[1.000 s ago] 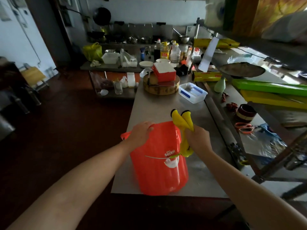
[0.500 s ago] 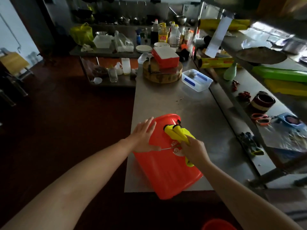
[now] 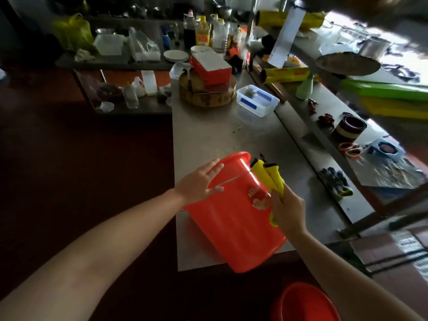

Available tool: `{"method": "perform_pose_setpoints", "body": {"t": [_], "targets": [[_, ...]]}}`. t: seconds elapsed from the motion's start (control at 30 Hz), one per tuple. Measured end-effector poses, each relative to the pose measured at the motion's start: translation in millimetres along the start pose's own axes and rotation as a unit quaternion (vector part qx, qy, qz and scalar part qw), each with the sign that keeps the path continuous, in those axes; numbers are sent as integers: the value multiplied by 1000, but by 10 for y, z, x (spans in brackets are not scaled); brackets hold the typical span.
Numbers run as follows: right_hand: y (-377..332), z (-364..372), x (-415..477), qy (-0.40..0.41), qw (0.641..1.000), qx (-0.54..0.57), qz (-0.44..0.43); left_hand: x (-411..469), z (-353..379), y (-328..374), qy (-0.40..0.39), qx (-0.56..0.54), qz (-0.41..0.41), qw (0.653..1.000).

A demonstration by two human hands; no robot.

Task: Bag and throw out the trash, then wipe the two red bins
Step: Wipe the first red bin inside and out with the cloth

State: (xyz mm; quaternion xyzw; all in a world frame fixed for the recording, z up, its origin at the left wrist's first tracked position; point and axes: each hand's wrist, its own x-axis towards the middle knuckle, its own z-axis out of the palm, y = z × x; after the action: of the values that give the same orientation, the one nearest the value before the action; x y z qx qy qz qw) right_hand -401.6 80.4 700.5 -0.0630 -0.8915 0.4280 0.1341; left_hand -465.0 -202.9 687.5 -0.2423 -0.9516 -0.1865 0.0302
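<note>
On the near end of the steel table [image 3: 208, 135], a red bin [image 3: 231, 223] lies tilted on its side, its open mouth turned away from the person and its bottom reaching over the near edge of the table. A round label shows on its wall. The left hand [image 3: 198, 184] rests flat on the upper wall of the bin, just below the rim, with the fingers straight and spread, so it grasps nothing. The right hand [image 3: 288, 212] is clenched around a yellow cloth [image 3: 268, 174], which it holds against the right side of the bin; the free end of the cloth, with dark tips, points up toward the rim. A second red bin [image 3: 301, 302] stands lower down, by the near right corner of the table, and only its rim and inside are seen. Farther along the table are a clear plastic container [image 3: 257, 100] and a round wooden block [image 3: 208, 93] with a red box [image 3: 212, 68] on top of it
</note>
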Motion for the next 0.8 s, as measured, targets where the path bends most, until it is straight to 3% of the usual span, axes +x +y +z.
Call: {"method": "perform_pose_setpoints", "body": {"t": [0.13, 0.27, 0.4, 0.53, 0.67, 0.73, 0.8], "targets": [[-16, 33, -118, -53, 996, -68, -27, 103, -45, 14, 27, -38, -23, 999], [17, 187, -139, -199, 956, -189, -106, 100, 17, 7, 27, 71, 2, 997], [-14, 243, -40, -212, 927, -291, -107, 138, -15, -20, 41, 164, 54, 984], [-1, 225, 42, -230, 910, -325, -114, 207, -111, -159, 20, 198, -63, 978], [21, 226, 64, -232, 901, -344, -125, 163, -138, -275, -34, 129, -215, 967], [8, 226, 68, -234, 895, -356, -130, 107, -107, -238, -33, 122, -240, 963], [-19, 227, 77, -237, 887, -369, -145, 41, -34, -151, 8, 147, -207, 967]]}}
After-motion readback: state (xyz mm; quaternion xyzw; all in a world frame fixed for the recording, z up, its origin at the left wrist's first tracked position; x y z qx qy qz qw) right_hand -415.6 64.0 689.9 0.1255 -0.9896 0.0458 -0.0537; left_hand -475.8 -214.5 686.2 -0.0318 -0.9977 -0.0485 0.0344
